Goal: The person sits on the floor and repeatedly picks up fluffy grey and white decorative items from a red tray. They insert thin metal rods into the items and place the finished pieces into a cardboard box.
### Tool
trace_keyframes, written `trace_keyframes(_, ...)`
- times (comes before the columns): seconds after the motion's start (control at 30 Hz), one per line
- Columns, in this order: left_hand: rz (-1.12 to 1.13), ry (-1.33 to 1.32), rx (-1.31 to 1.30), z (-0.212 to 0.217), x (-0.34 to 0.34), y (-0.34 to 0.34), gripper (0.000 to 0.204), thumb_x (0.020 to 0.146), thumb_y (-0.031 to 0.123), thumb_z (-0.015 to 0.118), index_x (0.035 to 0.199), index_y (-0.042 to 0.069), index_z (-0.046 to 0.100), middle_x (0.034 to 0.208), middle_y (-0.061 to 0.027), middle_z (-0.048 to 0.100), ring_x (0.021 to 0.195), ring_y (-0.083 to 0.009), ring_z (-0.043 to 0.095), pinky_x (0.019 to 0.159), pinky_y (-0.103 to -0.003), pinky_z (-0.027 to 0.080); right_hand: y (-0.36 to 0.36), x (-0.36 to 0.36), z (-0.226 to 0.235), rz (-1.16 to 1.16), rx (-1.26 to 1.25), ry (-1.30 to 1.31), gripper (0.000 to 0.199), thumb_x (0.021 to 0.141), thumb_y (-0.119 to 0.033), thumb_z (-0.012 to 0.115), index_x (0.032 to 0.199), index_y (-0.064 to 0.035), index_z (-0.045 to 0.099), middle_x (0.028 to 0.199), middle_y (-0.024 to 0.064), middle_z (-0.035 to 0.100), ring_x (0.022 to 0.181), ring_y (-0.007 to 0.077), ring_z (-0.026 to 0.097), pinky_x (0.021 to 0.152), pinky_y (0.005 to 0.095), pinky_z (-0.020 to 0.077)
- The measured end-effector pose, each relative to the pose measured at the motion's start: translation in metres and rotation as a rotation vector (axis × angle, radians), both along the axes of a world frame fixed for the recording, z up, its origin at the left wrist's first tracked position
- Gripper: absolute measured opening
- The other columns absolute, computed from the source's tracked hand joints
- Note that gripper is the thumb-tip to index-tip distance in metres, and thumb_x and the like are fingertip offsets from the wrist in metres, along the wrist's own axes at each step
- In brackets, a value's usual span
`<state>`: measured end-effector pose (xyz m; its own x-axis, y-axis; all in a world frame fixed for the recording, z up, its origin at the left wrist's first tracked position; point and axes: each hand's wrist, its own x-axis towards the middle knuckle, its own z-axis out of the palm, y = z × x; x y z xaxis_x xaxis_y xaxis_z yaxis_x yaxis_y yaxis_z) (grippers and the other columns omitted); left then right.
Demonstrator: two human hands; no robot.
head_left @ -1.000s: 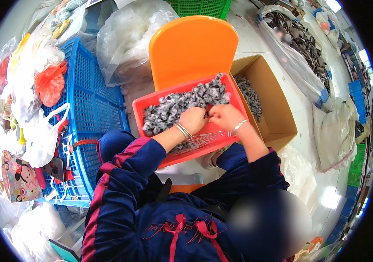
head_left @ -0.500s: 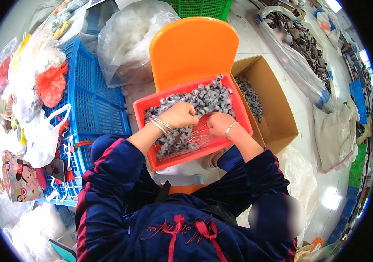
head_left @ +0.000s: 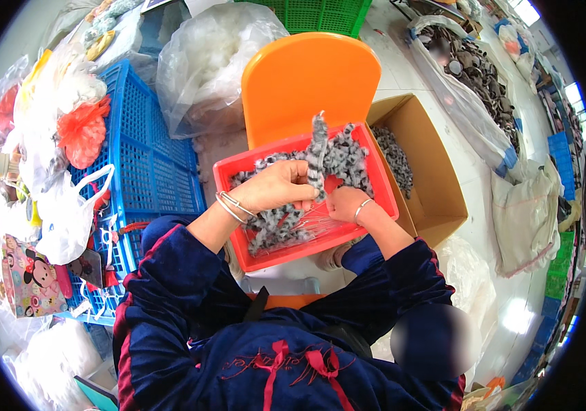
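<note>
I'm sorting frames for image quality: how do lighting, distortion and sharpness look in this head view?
Head view: bright, even light. Glare on the pale floor at lower right and on the clear plastic bags. Strong fisheye bending, with a black rim around the circle. The left hand, right hand and red tray are sharp. The raised striped fuzzy piece is slightly soft. One blurred patch sits at lower right.

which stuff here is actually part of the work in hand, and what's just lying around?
In use:
- left hand, lifting a striped fuzzy strip
- right hand, in the red tray
- pile of fuzzy pieces

Lying about:
- cardboard box
- orange chair
- blue crates
- plastic bags
</note>
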<state>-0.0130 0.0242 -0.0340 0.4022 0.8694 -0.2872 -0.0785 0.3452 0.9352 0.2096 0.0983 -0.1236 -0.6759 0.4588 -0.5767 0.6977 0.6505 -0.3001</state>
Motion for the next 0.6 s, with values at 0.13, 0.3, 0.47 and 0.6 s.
trace_keyframes(0.13, 0.076, 0.038, -0.002, 0.005, -0.001, -0.001, 0.02, 0.09, 0.021, 0.064, 0.087, 0.001, 0.065, 0.074, -0.002, 0.066, 0.067, -0.007, 0.06, 0.061, -0.023, 0.048, 0.001, 0.005, 0.001, 0.043, 0.023, 0.065, 0.016, 0.074, -0.019, 0.065, 0.084, -0.0076, 0.069, 0.086, 0.0171, 0.069, 0.089, 0.0337, 0.067, 0.078, 0.0458, 0.0527)
trace_keyframes(0.3, -0.064, 0.246, 0.075, -0.009, -0.007, 0.001, 0.023, 0.094, 0.022, 0.062, 0.097, 0.001, 0.068, 0.078, -0.0001, 0.064, 0.067, -0.0055, 0.056, 0.061, -0.023, 0.047, 0.011, 0.004, 0.039, -0.296, -0.082, 0.353, 0.019, 0.078, -0.021, 0.069, 0.084, -0.0036, 0.065, 0.091, 0.0168, 0.069, 0.085, 0.0311, 0.067, 0.077, 0.0392, 0.053)
trace_keyframes(0.47, -0.213, 0.479, 0.142, 0.001, -0.001, -0.005, 0.035, 0.091, 0.03, 0.063, 0.079, -0.003, 0.064, 0.062, -0.0058, 0.059, 0.059, -0.0116, 0.055, 0.058, -0.031, 0.046, -0.009, -0.009, 0.084, -0.708, -0.744, 1.082, 0.019, 0.09, -0.011, 0.066, 0.105, -0.0007, 0.061, 0.089, 0.001, 0.064, 0.068, 0.0085, 0.055, 0.062, 0.0257, 0.0453)
trace_keyframes(0.6, -0.272, 0.57, 0.129, 0.0, 0.0, -0.005, 0.039, 0.09, 0.032, 0.062, 0.075, -0.003, 0.064, 0.06, -0.0094, 0.059, 0.057, -0.0156, 0.056, 0.058, -0.033, 0.047, -0.001, -0.003, 0.08, -0.747, -0.725, 1.142, 0.009, 0.092, -0.006, 0.063, 0.098, -0.0005, 0.061, 0.079, -0.0013, 0.057, 0.063, 0.005, 0.048, 0.058, 0.0208, 0.04)
